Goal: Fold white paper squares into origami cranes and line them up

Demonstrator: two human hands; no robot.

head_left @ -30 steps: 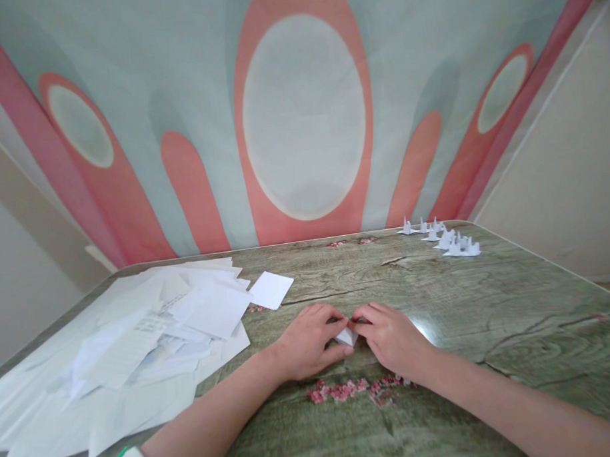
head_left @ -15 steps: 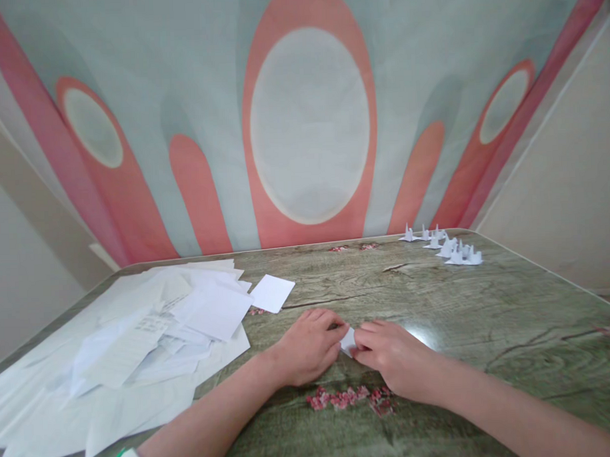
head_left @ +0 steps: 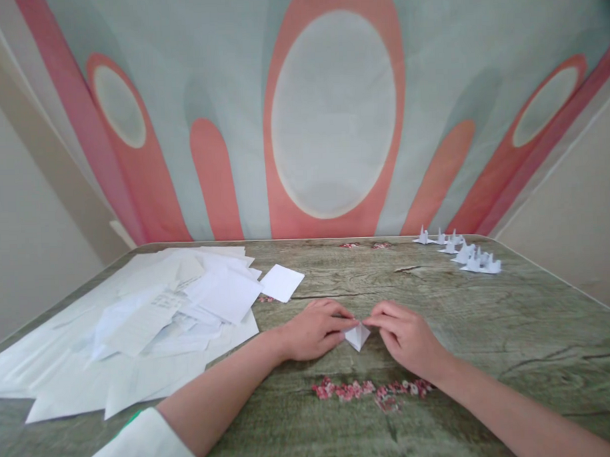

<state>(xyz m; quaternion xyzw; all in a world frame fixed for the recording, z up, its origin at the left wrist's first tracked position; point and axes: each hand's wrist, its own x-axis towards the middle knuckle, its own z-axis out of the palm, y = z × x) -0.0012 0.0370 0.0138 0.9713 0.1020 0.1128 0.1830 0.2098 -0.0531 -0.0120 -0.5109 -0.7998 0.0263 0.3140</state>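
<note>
A small white folded paper (head_left: 357, 338) with creases toward its lower point lies on the table, between my two hands. My left hand (head_left: 316, 328) is closed on its left and upper edge, with thumb and fingertips over the paper. From the right, my right hand (head_left: 406, 335) touches the paper's upper right corner with the index finger. Its other fingers are curled in, and its thumb is partly hidden. An unfolded white paper square (head_left: 283, 283) rests beyond my left hand.
Several white folded paper figures (head_left: 479, 261) stand in a cluster at the back right. A large pile of loose white papers (head_left: 138, 327) covers the left side of the wood-grain table (head_left: 513, 334). Behind the table hangs a patterned pink and grey backdrop (head_left: 241, 124).
My right hand has shifted a little to the right, its index finger now stretched to the paper. More of the folded paper shows between my hands. The camera view has turned slightly.
</note>
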